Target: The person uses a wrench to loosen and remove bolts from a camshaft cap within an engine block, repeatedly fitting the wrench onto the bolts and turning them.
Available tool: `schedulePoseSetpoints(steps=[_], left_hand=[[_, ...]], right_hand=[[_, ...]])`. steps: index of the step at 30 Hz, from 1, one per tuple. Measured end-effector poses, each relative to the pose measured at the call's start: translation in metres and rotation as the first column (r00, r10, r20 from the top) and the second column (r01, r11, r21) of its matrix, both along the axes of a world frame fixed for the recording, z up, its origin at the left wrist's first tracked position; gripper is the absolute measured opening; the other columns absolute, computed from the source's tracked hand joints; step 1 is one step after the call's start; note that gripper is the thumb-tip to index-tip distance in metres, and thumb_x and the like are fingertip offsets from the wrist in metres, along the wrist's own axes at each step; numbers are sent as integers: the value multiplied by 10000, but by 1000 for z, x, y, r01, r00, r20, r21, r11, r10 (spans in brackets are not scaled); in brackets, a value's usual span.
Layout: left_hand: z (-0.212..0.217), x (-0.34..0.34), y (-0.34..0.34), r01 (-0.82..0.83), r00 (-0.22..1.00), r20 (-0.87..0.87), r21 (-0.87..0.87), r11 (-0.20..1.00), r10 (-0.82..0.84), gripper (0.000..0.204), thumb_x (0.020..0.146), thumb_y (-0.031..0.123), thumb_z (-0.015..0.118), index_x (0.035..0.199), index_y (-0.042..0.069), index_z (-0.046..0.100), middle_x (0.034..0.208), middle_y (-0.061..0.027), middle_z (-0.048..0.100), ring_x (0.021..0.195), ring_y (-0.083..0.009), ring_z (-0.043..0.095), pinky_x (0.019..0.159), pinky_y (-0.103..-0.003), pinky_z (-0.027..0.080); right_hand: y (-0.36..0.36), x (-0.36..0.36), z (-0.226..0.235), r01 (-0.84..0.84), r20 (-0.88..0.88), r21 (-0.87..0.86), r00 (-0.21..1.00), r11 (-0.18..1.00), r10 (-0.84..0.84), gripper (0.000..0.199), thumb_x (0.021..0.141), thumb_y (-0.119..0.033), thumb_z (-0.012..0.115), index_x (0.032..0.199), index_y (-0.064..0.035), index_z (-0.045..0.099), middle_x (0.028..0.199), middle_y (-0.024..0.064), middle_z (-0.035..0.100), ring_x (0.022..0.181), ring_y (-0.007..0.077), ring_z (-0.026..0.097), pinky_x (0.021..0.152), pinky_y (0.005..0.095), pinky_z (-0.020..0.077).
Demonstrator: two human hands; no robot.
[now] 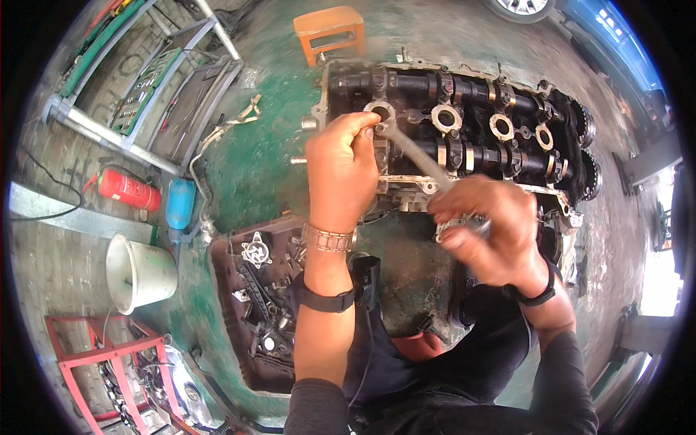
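Note:
A long metal wrench [415,153] slants over the cylinder head [475,101], a dark, oily block with two camshafts and several pale ring-shaped openings along its middle. My left hand [341,161] is closed on the wrench's far end, thumb and fingers pinching it beside the leftmost ring. What the wrench end sits on is hidden under my fingertips. My right hand [494,230], smeared by motion, is by the wrench's near end. Its thumb is spread away from its curved fingers, and nothing shows in the gap between them but metal parts beyond.
A brown tray [221,312] of loose engine parts lies left of my legs. Farther left are a white bucket [140,273], a red fire extinguisher [129,190], a blue bottle [181,204] and a red metal frame [109,354]. An orange stool [328,26] stands beyond the cylinder head.

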State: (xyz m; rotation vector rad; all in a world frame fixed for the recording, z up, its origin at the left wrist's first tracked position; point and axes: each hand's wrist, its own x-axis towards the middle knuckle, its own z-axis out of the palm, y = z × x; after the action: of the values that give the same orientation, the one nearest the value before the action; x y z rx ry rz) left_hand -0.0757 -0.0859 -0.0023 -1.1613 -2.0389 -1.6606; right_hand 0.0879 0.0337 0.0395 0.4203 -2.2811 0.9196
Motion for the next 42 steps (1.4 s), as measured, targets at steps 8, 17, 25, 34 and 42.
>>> schedulePoseSetpoints(steps=[8,17,25,34,42], left_hand=[[-3,-1,1,10,1000,-18,7,1000,-10,177,797,-104,552,916,-32,662,882,-185,675,763,-329,660,680,-337,505],[-1,1,2,-7,1000,-7,-5,1000,7,172,789,-109,571,914,-29,658,853,-184,667,733,-332,648,649,-339,489],[-1,0,2,1,1000,-10,4,1000,-1,156,791,-98,586,908,-25,658,849,-180,666,722,-332,642,642,-345,486],[-1,0,2,4,1000,-10,4,1000,-4,146,792,-91,592,905,-31,660,846,-184,665,731,-340,642,648,-351,487],[0,1,2,0,1000,-14,6,1000,0,138,796,-87,595,908,-37,656,863,-187,671,747,-337,650,665,-347,494]], right_hand=[[24,2,-10,198,193,-511,975,836,-113,347,987,-285,481,1043,52,537,819,145,622,686,158,594,664,272,495],[30,0,-17,201,146,-562,979,803,-143,245,965,-186,454,1038,16,571,799,104,665,696,145,631,678,264,482],[26,-2,-17,179,144,-625,983,760,-113,265,971,-213,459,1048,18,564,829,114,658,715,150,635,691,270,487],[29,-2,-17,172,158,-623,983,763,-92,279,970,-224,454,1064,20,554,837,126,656,720,158,638,708,270,487],[30,-2,-20,175,170,-629,982,758,-86,274,970,-209,445,1072,22,550,840,122,655,718,154,636,712,277,488]])
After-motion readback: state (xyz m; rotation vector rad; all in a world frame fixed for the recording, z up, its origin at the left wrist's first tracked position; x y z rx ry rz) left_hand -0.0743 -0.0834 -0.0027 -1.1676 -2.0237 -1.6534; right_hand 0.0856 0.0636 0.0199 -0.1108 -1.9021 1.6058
